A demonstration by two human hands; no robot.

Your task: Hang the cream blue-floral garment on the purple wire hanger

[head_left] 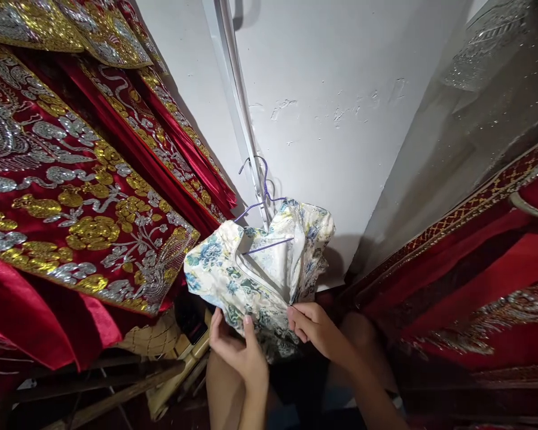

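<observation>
A cream garment with blue and green flowers hangs on a purple wire hanger in front of a white wall. My left hand grips the garment's lower edge from below, thumb on the cloth. My right hand pinches the garment's right front edge between fingers and thumb. The hanger's hook sits against a white vertical strip on the wall.
Red garments with gold and silver embroidery hang close on the left. More red embroidered cloth under clear plastic hangs on the right. Wooden slats and a woven item lie low on the left. My bare knees show below.
</observation>
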